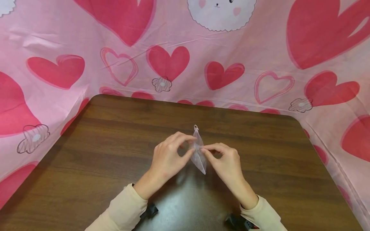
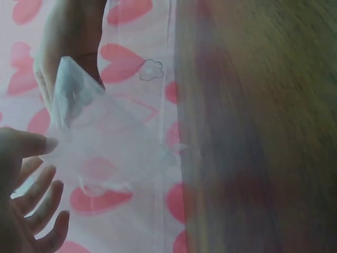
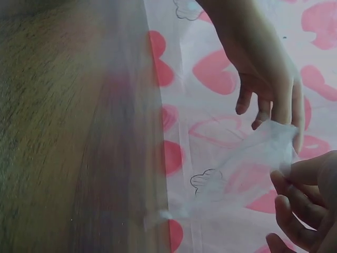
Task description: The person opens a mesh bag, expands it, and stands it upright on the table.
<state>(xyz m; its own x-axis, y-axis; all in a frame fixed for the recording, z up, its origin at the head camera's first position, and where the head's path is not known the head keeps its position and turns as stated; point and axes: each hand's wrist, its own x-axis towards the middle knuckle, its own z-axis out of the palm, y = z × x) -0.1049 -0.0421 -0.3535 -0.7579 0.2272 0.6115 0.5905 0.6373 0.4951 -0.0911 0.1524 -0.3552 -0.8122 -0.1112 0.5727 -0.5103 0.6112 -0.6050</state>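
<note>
A sheer whitish pouch (image 1: pixel 199 158) hangs between the two hands above the table, a small loop at its narrow far end. In the head view the left hand (image 1: pixel 170 154) has its index fingertip and thumb on the pouch's left side, a little apart. The right hand (image 1: pixel 228 160) pinches the other side between thumb and index finger. In the left wrist view the left thumb (image 2: pixel 31 143) lies against the see-through fabric (image 2: pixel 116 137), other fingers loosely bent. The right wrist view shows the right hand (image 3: pixel 305 195) gripping an edge. Nothing is visible inside the pouch.
A dark brown wooden table (image 1: pixel 101 134) lies beneath the hands. Pink cloth (image 1: pixel 199 51) printed with hearts surrounds its back and sides. Dark devices sit under both wrists, one by the left sleeve (image 1: pixel 121 205).
</note>
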